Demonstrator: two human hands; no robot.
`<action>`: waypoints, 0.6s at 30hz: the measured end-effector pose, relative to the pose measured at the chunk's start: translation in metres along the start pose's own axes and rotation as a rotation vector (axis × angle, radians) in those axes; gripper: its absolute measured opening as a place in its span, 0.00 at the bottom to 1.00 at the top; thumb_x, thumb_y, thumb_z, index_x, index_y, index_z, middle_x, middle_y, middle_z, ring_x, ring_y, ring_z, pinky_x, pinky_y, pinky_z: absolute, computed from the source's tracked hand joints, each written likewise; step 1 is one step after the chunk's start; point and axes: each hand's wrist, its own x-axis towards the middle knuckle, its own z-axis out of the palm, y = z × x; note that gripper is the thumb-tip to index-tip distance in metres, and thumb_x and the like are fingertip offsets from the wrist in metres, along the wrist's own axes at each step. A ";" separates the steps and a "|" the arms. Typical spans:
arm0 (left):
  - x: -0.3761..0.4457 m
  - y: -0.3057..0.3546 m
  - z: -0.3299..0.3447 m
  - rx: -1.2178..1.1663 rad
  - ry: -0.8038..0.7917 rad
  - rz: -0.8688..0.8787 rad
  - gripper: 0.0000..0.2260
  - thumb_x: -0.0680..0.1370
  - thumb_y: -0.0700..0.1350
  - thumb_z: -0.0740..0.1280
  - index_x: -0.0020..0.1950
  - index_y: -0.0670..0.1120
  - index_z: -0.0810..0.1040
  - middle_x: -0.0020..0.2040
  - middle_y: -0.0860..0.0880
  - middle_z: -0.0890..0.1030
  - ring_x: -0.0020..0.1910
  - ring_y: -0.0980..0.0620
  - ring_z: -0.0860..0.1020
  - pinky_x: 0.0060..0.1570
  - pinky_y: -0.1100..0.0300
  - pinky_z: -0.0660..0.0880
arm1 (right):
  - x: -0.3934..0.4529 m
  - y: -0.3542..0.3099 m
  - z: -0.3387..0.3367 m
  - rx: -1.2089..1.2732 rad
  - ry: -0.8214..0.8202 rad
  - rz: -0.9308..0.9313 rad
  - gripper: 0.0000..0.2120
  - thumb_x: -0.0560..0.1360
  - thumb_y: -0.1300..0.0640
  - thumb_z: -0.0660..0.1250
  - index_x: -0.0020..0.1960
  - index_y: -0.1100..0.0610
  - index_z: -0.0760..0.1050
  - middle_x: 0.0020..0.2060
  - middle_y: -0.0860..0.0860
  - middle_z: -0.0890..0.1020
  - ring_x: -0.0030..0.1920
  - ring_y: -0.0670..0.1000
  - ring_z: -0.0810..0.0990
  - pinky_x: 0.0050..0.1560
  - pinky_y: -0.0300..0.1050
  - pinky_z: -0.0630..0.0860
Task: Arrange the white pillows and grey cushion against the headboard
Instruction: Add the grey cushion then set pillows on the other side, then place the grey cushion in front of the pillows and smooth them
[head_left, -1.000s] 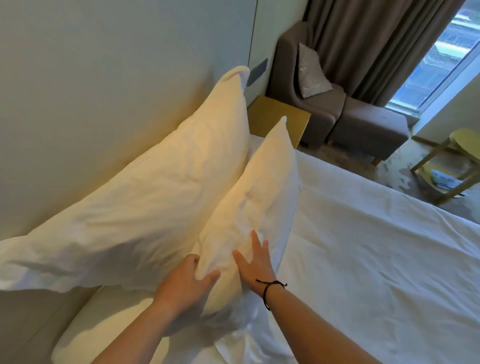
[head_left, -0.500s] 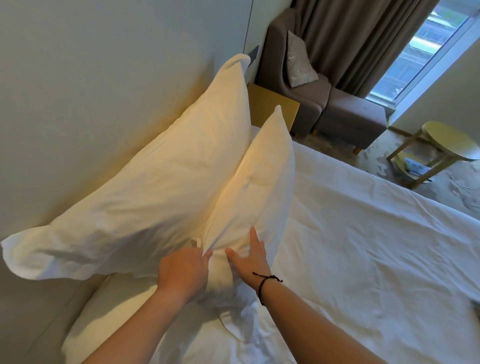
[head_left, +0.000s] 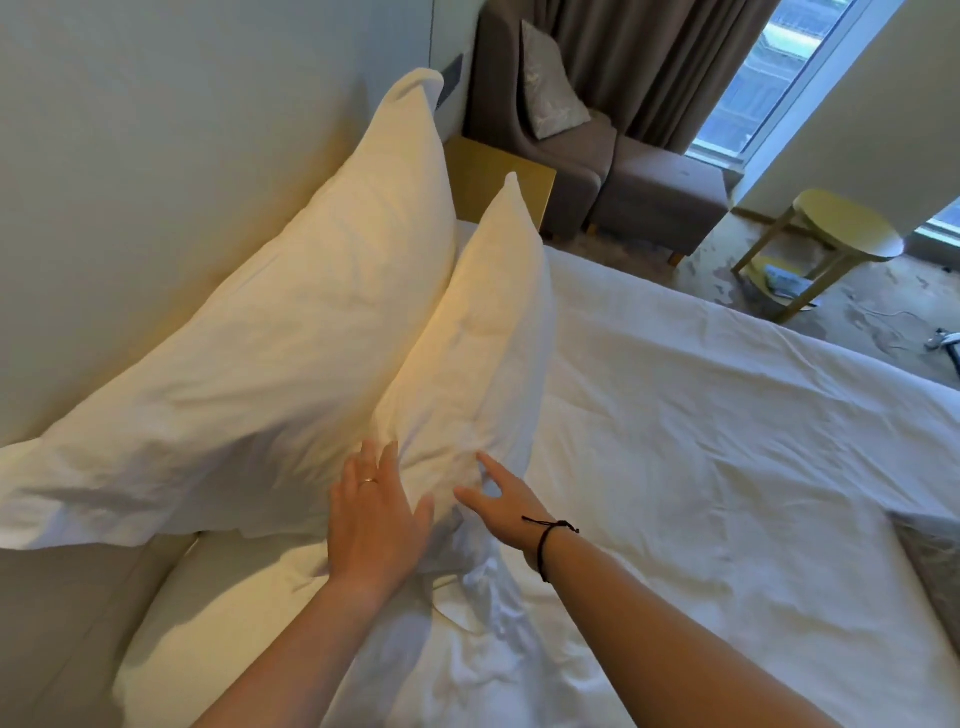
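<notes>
A large, plump white cotton pillow (head_left: 270, 358) leans tilted against the pale headboard (head_left: 156, 182). A smaller white pillow (head_left: 483, 353) stands on edge before it, apparently touching.

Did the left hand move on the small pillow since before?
Yes. The left hand gripped the front pillow edge earlier; now its fingers lie straight and flat, reaching further up towards the big back pillow.

Both forearms are bare, with no sleeves showing. The left hand (head_left: 371, 514) wears a thin plain ring (head_left: 368, 481) on one finger. A black cord bracelet (head_left: 546, 540) with a small knot circles the wrist of the right hand (head_left: 506, 506).
</notes>
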 end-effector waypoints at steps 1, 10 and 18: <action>-0.005 0.015 0.003 0.033 0.006 0.054 0.34 0.77 0.58 0.63 0.78 0.46 0.57 0.79 0.39 0.56 0.78 0.38 0.53 0.74 0.44 0.55 | -0.009 0.009 -0.004 0.011 0.017 0.000 0.38 0.73 0.38 0.68 0.77 0.40 0.53 0.78 0.45 0.54 0.76 0.50 0.58 0.70 0.48 0.63; -0.065 0.168 0.089 -0.038 -0.271 0.360 0.18 0.78 0.57 0.63 0.66 0.54 0.74 0.67 0.52 0.77 0.66 0.49 0.74 0.62 0.53 0.70 | -0.096 0.180 -0.112 0.143 0.352 0.173 0.34 0.75 0.45 0.68 0.76 0.43 0.56 0.78 0.49 0.52 0.75 0.53 0.61 0.71 0.53 0.66; -0.155 0.356 0.223 -0.150 -0.565 0.224 0.13 0.78 0.55 0.63 0.61 0.55 0.76 0.54 0.55 0.80 0.52 0.54 0.78 0.54 0.53 0.76 | -0.182 0.420 -0.298 0.104 0.421 0.339 0.31 0.76 0.45 0.67 0.76 0.49 0.60 0.74 0.50 0.67 0.72 0.52 0.66 0.69 0.49 0.66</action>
